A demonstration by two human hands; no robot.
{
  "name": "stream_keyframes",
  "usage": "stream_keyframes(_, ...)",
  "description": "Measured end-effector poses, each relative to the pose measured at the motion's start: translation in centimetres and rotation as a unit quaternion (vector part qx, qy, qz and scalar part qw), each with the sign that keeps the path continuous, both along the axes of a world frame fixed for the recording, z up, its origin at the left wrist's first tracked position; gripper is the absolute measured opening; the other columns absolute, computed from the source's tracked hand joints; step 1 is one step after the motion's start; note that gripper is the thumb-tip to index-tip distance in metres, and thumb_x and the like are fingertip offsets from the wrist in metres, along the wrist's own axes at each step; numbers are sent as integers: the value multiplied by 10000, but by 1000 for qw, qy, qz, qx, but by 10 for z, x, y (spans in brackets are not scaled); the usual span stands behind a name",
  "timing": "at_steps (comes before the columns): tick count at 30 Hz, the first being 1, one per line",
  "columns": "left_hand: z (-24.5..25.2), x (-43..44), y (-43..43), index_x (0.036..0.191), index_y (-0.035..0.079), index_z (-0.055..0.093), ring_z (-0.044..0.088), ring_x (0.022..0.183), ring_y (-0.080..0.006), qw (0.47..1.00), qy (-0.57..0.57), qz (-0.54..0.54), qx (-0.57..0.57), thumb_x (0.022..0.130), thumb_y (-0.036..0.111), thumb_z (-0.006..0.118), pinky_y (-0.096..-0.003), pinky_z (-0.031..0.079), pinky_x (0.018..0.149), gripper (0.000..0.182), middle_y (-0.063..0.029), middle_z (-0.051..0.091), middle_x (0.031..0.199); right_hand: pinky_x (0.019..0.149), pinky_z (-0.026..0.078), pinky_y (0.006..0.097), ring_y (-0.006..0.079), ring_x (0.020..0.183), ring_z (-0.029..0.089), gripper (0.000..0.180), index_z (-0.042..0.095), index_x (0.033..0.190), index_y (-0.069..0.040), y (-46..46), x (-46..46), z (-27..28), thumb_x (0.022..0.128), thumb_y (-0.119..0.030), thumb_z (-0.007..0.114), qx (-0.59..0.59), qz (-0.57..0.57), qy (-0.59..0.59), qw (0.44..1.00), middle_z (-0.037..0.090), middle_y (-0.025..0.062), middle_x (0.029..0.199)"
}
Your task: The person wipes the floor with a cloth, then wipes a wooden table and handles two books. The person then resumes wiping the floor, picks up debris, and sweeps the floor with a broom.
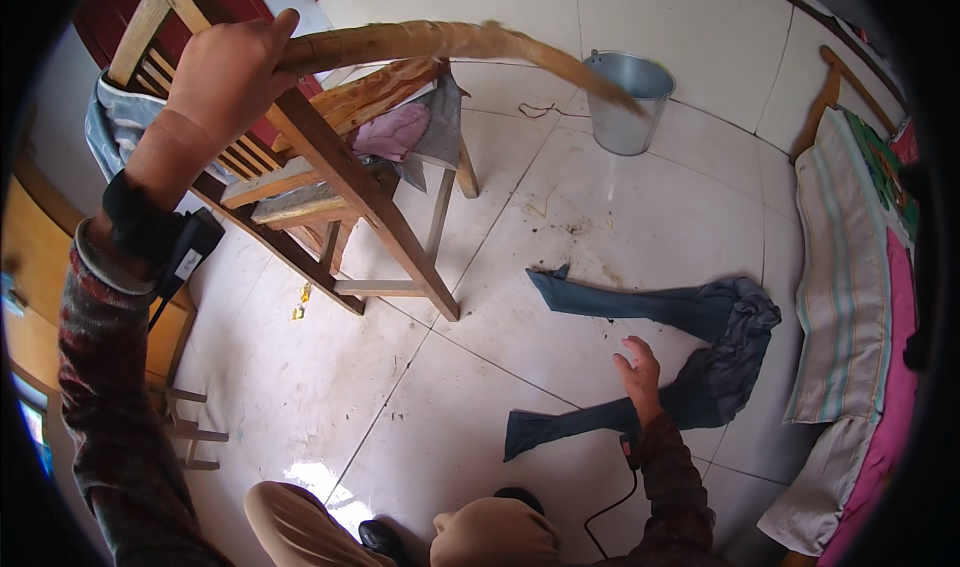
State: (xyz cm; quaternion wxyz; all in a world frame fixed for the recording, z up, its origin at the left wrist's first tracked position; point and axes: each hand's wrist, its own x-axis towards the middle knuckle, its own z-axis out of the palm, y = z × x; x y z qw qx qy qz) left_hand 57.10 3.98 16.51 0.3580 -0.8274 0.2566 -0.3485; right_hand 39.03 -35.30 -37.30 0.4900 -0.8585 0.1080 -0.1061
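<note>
My left hand (229, 72) is raised at the upper left, closed around one end of a long brown stick-like thing (420, 40). That thing looks wooden near my hand; its far end is blurred and bends down past the front of the bucket. Below the hand rises the post of a wooden chair (352, 177); whether the hand touches it I cannot tell. My right hand (641, 376) holds nothing, its fingers apart, over a pair of dark blue trousers (637, 306). The trousers lie on the floor in a U shape, with the waist crumpled at the right.
A metal bucket (630, 102) stands on the tiled floor (480, 387). The chair bears a pink cloth (391, 132) and a grey cloth (444, 113). Dark crumbs (574, 229) and a yellow scrap (301, 302) lie about. At right is a seat with a striped cushion (844, 267).
</note>
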Motion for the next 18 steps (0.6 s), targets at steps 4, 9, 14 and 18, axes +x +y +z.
stream_keyframes(4,1,20,-12,1112,73,597,680,774,-321,998,3,56,1,821,231,725,-403,542,677,355,-128,678,802,866,495,343,259,1076,621,328,639,1113,-26,0,2,-9,823,-159,715,113,19,27,993,650,141,1167)
stream_keyframes(9,10,46,-41,985,68,637,701,787,-298,989,-11,138,59,790,250,741,-376,567,675,286,-132,693,800,813,509,310,206,972,656,309,665,1107,-19,16,0,-26,840,-168,711,214,28,66,974,699,119,1044)
stream_keyframes(14,-11,43,-59,902,92,749,713,841,-278,967,66,215,119,800,134,662,-395,581,677,140,-101,723,899,790,511,268,169,912,659,289,672,1077,27,22,-29,-45,856,-158,700,292,19,102,951,703,120,1000)
stream_keyframes(18,-61,35,-66,1143,93,672,714,823,-275,933,179,255,181,827,189,652,-410,578,641,331,-118,714,913,792,507,246,152,889,657,257,670,1054,53,12,-46,-60,861,-115,689,299,-14,141,944,704,102,983)
